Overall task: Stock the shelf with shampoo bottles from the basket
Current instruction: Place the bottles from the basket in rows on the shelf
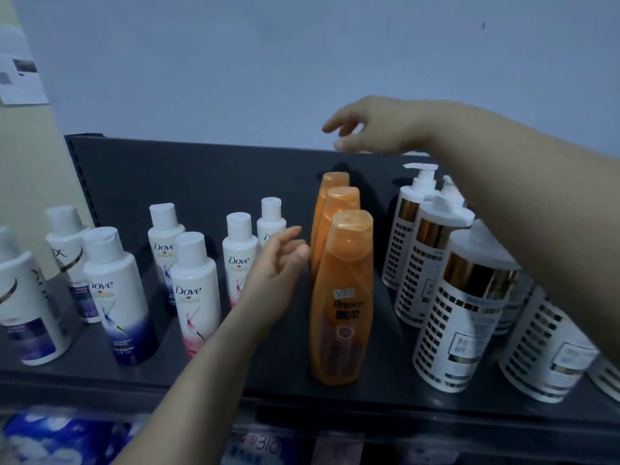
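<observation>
Reaching over the shelf [275, 374] with two empty hands.
The front orange bottle [342, 297] stands upright on the shelf, two more orange bottles [339, 206] in a row behind it. The left hand [278, 263] is just left of it, fingers relaxed, holding nothing. The right hand [369, 127] hangs above and behind it, fingers loose, also empty. To its left stand white bottles [196, 290], to its right pump bottles [466, 313].

Just bare skin on show here: the left hand [278, 263], left of the front orange bottle [342, 297], and the right hand [372, 129], up above it, both uncovered all the way back to the frame edge.
</observation>
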A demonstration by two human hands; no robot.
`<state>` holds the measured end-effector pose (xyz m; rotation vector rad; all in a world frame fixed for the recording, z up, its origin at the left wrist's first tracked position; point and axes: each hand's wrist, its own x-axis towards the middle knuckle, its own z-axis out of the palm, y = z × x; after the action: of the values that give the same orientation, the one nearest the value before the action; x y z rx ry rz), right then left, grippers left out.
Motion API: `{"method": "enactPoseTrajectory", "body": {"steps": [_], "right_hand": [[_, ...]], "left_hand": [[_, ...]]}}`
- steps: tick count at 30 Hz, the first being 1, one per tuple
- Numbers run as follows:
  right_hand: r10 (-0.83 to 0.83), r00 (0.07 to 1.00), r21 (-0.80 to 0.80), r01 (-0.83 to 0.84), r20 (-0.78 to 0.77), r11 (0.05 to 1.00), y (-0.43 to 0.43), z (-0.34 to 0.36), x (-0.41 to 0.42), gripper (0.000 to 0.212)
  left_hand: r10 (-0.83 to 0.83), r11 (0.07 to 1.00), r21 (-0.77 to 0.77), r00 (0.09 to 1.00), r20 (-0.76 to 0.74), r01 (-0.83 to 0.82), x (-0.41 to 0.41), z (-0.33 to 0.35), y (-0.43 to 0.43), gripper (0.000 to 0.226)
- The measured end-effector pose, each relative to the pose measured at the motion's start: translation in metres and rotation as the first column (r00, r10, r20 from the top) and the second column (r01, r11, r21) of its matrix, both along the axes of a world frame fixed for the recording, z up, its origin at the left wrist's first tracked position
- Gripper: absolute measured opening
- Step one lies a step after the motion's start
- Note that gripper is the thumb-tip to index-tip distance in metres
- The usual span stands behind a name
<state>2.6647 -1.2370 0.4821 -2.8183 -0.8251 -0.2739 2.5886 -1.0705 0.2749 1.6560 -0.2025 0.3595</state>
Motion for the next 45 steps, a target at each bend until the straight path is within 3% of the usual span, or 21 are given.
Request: {"method": "enactPoseTrajectory", "body": {"steps": [3, 7, 10, 13, 18, 20, 22, 25, 27, 30, 34, 39, 43, 45], "right_hand": [[0.119, 0.992, 0.146, -0.123, 0.037, 0.981, -0.012, -0.002, -0.055, 0.034], [0.233, 0.969, 0.104, -0.225, -0.075, 0.969, -0.023, -0.031, -0.106, 0.044], [0.203, 0.978, -0.004, -0.203, -0.058, 0.979, -0.024, -0.049, -0.105, 0.036], [0.197, 0.980, 0.002, -0.197, -0.028, 0.980, -0.025, -0.053, -0.104, 0.033], [0.182, 0.982, 0.030, -0.181, -0.052, 0.983, -0.025, -0.054, -0.107, 0.039], [0.196, 0.980, 0.077, -0.192, -0.045, 0.978, -0.025, -0.054, -0.111, 0.049], [0.222, 0.975, 0.168, -0.222, 0.019, 0.961, -0.024, -0.054, -0.118, 0.054], [0.276, 0.954, 0.227, -0.297, 0.121, 0.927, -0.009, -0.053, -0.129, 0.052], [0.316, 0.938, 0.195, -0.339, 0.140, 0.920, 0.012, -0.050, -0.133, 0.050], [0.353, 0.929, 0.106, -0.364, 0.110, 0.925, 0.051, -0.045, -0.127, 0.050], [0.292, 0.956, -0.127, -0.286, 0.024, 0.950, 0.098, -0.038, -0.100, 0.056], [0.141, 0.989, -0.331, -0.147, -0.042, 0.932, 0.129, -0.049, -0.063, 0.061], [0.060, 0.976, -0.270, -0.117, -0.208, 0.956, 0.140, -0.063, -0.045, 0.044], [0.054, 0.980, -0.232, -0.100, -0.194, 0.968, 0.141, -0.066, -0.038, 0.027]], "left_hand": [[-0.057, 0.998, 0.030, 0.988, 0.147, 0.053, -0.031, -0.009, 0.003, 0.045], [-0.256, 0.950, 0.178, 0.966, -0.017, 0.255, -0.049, -0.019, -0.007, 0.052], [-0.264, 0.951, 0.143, 0.961, -0.080, 0.273, -0.047, -0.019, -0.012, 0.042], [-0.284, 0.946, 0.137, 0.954, -0.092, 0.295, -0.050, -0.016, -0.017, 0.039], [-0.270, 0.955, 0.083, 0.952, -0.145, 0.284, -0.064, -0.009, -0.019, 0.052], [-0.168, 0.980, 0.090, 0.980, -0.109, 0.178, -0.075, -0.010, -0.010, 0.066], [0.084, 0.994, 0.071, 0.995, 0.057, -0.088, -0.091, -0.015, 0.005, 0.061], [0.509, 0.846, 0.001, 0.808, 0.296, -0.533, -0.112, -0.023, 0.033, 0.040], [0.628, 0.735, 0.068, 0.715, 0.306, -0.675, -0.116, -0.025, 0.052, 0.051], [0.606, 0.756, 0.186, 0.778, 0.165, -0.628, -0.108, -0.029, 0.071, 0.072], [0.483, 0.843, 0.251, 0.875, 0.038, -0.477, -0.088, -0.036, 0.084, 0.078], [0.400, 0.858, 0.349, 0.916, 0.007, -0.377, -0.071, -0.043, 0.093, 0.046], [0.319, 0.900, 0.314, 0.948, -0.007, -0.301, -0.067, -0.048, 0.095, 0.043], [0.273, 0.921, 0.294, 0.962, -0.022, -0.254, -0.065, -0.053, 0.093, 0.044]]}}
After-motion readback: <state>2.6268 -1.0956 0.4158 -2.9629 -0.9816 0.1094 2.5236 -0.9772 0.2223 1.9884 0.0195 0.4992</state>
